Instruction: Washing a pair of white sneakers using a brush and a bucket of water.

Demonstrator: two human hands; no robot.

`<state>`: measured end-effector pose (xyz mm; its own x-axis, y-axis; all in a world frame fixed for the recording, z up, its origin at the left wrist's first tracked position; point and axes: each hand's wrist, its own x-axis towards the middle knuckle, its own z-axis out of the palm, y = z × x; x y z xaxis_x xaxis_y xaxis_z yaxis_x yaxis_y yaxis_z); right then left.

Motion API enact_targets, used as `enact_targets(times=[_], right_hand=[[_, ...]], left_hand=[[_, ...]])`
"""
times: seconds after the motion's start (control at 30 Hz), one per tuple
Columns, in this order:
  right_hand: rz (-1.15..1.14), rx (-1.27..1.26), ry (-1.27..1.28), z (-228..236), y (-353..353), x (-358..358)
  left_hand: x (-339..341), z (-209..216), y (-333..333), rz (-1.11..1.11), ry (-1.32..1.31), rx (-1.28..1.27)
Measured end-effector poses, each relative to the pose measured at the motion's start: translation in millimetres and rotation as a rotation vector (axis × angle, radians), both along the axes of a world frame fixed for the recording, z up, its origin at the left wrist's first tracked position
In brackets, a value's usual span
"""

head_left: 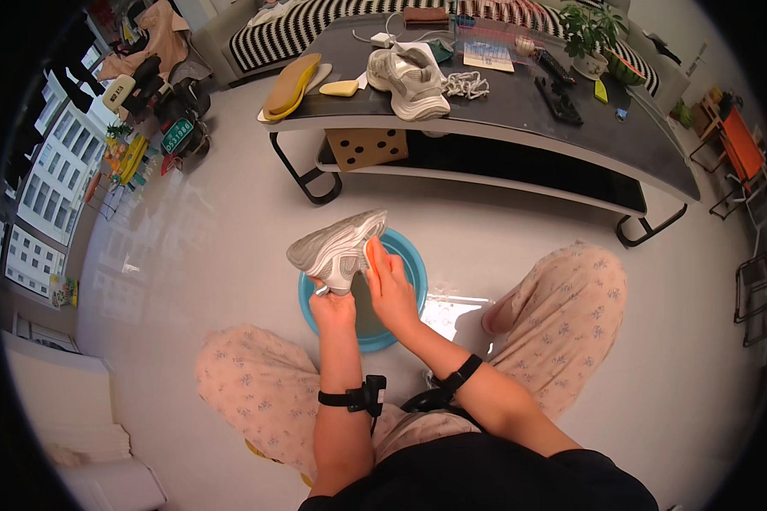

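A grey and white sneaker (337,247) is held tilted over a round blue basin (416,268) on the floor between my knees. My left hand (332,305) is closed on the sneaker near its ankle opening, fingers partly hidden by the shoe. With my right hand (389,285) I press a small orange-and-white brush (370,250) to the sneaker's side; my fingers cover most of it. Cloudy water (366,315) shows inside the basin below my hands.
Ahead stands a low dark table (520,111). On it lie a matching sneaker (407,83), yellow insoles (291,88), white laces (466,85), a yellow block (339,88) and a potted plant (590,38). Wet patches (456,311) shine right of the basin. A scooter (179,119) stands far left.
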<state>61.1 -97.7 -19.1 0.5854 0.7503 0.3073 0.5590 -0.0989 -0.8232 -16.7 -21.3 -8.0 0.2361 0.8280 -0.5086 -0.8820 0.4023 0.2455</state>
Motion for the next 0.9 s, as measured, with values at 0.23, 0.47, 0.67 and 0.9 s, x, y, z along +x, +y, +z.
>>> enact_targets(times=[0.23, 0.47, 0.67, 0.9], right_hand=[[0.0, 0.102, -0.168, 0.4, 4.5, 14.5], [-0.052, -0.138, 0.2, -21.1, 10.0, 17.2], [0.021, -0.025, 0.762, -21.6, 15.5, 39.0], [0.534, -0.265, 1.531, -19.7, 6.3, 52.7]], left_hand=[[1.3, -9.3, 5.1, -0.075, -0.057, -0.075], [4.5, -18.9, 5.7, -0.012, 0.156, -0.012], [1.1, -21.3, -3.1, -0.099, 0.635, 0.395], [1.4, 26.3, -19.4, -0.129, 1.699, 1.19]])
